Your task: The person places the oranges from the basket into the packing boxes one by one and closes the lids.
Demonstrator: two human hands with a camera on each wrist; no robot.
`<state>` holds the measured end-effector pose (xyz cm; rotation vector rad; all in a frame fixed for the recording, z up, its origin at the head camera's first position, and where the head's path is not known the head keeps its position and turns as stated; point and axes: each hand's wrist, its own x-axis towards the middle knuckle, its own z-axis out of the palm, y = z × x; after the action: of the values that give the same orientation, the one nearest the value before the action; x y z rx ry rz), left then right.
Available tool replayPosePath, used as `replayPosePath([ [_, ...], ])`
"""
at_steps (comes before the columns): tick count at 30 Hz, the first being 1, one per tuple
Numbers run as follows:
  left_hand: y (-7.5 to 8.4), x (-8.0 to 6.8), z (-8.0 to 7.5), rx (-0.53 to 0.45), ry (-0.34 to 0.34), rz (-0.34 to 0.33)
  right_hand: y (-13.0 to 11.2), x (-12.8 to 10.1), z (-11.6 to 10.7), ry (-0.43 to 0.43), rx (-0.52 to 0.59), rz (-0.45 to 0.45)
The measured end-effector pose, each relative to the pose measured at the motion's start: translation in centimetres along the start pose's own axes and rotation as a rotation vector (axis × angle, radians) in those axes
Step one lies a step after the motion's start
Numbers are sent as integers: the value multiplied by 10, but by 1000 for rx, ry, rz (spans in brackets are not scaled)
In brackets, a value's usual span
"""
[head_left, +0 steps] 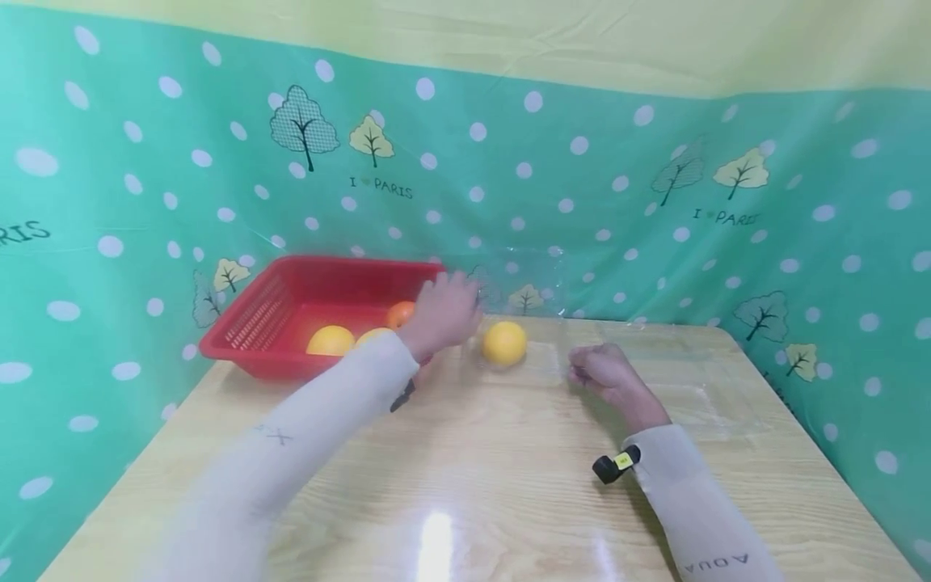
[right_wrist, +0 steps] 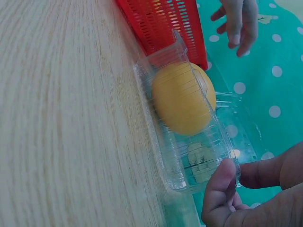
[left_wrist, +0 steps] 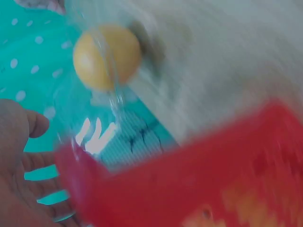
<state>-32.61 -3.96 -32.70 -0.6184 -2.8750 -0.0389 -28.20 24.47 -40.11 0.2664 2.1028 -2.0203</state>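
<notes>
The person is wearing long, pale sleeves. The left sleeve [head_left: 320, 420] is showing whitish cloth with small dark marks along the forearm, 1 of them looking like an X, and is blurring toward the elbow. The right sleeve [head_left: 687, 493] is looking light greyish and is bearing dark capital letters [head_left: 716, 563]. At its cuff, a black device [head_left: 607, 470] is displaying a yellow label [head_left: 623, 461]. A dark piece [head_left: 402, 397] is peeking from below the left cuff.

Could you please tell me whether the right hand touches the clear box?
Touching: the right wrist view shows the right hand pinching the box by its rim.
</notes>
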Motion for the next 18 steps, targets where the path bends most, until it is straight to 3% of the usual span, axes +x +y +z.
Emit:
replayPosePath([
  [5,-34,-9,-14,36,-20,-57,0,0,2,9,-20,15],
  [10,-66,-14,-19,10,-46,-115,0,1,1,13,-34,18],
  [18,-99,-16,-15,-151,-107,-91,1,1,1,17,-34,17],
])
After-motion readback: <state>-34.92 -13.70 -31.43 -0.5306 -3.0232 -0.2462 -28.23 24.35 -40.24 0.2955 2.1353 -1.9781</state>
